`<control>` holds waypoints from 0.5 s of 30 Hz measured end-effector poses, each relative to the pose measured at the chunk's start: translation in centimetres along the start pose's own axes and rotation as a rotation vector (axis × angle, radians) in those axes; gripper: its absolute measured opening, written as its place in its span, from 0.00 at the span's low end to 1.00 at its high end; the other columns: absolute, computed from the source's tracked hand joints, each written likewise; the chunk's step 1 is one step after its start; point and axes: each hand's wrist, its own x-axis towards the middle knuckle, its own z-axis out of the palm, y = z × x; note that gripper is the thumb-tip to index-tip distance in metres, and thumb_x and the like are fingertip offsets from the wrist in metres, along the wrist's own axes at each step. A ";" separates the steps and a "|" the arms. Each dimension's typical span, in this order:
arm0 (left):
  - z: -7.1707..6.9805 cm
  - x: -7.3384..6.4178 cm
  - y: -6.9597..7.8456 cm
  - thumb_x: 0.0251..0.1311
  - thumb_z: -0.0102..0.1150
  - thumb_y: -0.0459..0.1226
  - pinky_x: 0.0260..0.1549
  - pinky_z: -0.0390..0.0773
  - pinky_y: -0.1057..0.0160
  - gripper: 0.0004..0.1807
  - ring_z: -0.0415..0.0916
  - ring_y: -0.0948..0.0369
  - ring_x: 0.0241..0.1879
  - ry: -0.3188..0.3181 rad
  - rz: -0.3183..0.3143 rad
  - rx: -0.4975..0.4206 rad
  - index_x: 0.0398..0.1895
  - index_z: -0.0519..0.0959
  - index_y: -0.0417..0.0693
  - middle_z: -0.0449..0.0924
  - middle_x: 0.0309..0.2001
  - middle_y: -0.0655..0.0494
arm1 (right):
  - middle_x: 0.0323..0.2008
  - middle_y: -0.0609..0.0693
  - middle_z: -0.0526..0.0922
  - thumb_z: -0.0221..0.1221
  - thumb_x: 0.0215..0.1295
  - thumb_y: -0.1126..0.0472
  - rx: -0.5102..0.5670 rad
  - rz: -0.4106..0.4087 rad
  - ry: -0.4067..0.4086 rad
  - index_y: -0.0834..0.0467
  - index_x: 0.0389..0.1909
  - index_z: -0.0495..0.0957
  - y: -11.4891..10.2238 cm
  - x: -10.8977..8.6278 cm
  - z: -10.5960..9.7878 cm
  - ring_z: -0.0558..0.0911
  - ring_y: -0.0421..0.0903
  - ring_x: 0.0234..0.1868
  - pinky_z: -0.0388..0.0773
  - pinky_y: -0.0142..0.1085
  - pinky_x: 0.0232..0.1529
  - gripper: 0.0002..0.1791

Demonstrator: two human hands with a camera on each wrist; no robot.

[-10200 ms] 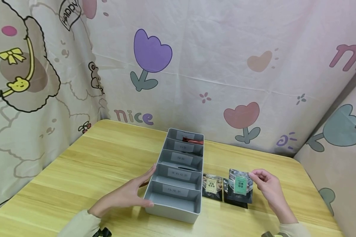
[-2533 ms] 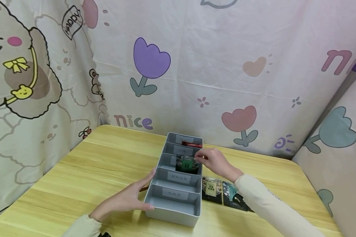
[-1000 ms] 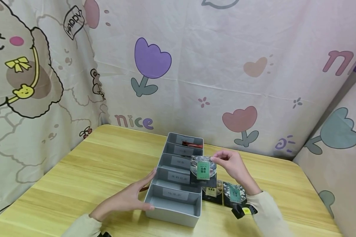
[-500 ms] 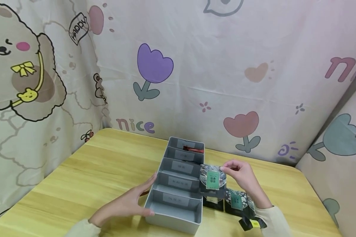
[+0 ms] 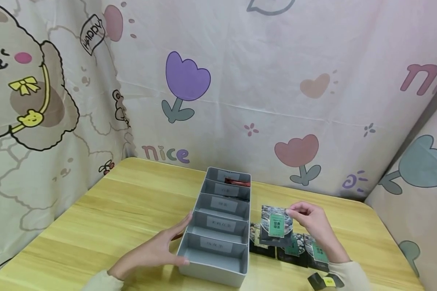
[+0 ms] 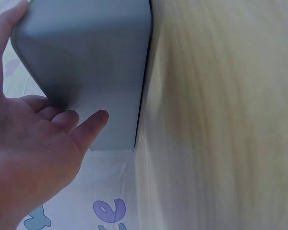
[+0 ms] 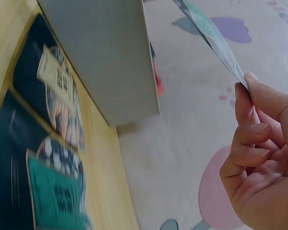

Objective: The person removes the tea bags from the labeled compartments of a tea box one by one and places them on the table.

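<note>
A grey divided box (image 5: 213,266) stands on the table, with a pale label in each compartment. My left hand (image 5: 156,246) rests against its left side, thumb at the near corner; the left wrist view shows the fingertips at the grey wall. My right hand (image 5: 315,224) pinches the top right corner of a dark tea packet (image 5: 276,226) with a green label, held up beside the box. Behind and below lie a packet with a yellow label (image 5: 258,240), partly hidden, one with a teal label (image 5: 295,247), and another green-labelled packet (image 5: 317,252).
A red packet (image 5: 237,182) sits in the farthest compartment. The second compartment shows a dark packet edge (image 5: 236,198). A printed curtain (image 5: 247,81) hangs behind the wooden table (image 5: 131,202).
My right hand has lifted the green-labelled packet out of the third compartment and carried it right. Another green-labelled packet, held up 10.2 s ago, apparently now lies on the table. My left hand stays.
</note>
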 end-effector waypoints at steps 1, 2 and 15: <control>0.0 0.0 0.0 0.52 0.70 0.46 0.61 0.63 0.43 0.59 0.59 0.39 0.64 -0.001 0.002 -0.001 0.77 0.39 0.44 0.39 0.74 0.37 | 0.21 0.45 0.73 0.66 0.61 0.60 0.004 0.013 0.006 0.67 0.37 0.81 0.2 0.0 -0.3 0.65 0.39 0.20 0.65 0.31 0.20 0.12; 0.0 0.0 -0.1 0.52 0.70 0.46 0.61 0.63 0.42 0.59 0.59 0.39 0.64 -0.003 0.002 -0.003 0.77 0.39 0.44 0.39 0.74 0.37 | 0.20 0.44 0.73 0.66 0.61 0.60 0.005 0.022 0.012 0.67 0.37 0.81 0.4 -0.1 -0.7 0.64 0.39 0.19 0.65 0.31 0.20 0.13; -0.2 0.1 0.0 0.52 0.70 0.47 0.60 0.62 0.39 0.60 0.60 0.36 0.64 -0.012 -0.005 -0.013 0.77 0.38 0.43 0.38 0.74 0.36 | 0.23 0.44 0.76 0.63 0.64 0.56 -0.108 0.135 0.043 0.66 0.37 0.80 3.1 -0.6 -5.9 0.68 0.40 0.22 0.68 0.32 0.23 0.15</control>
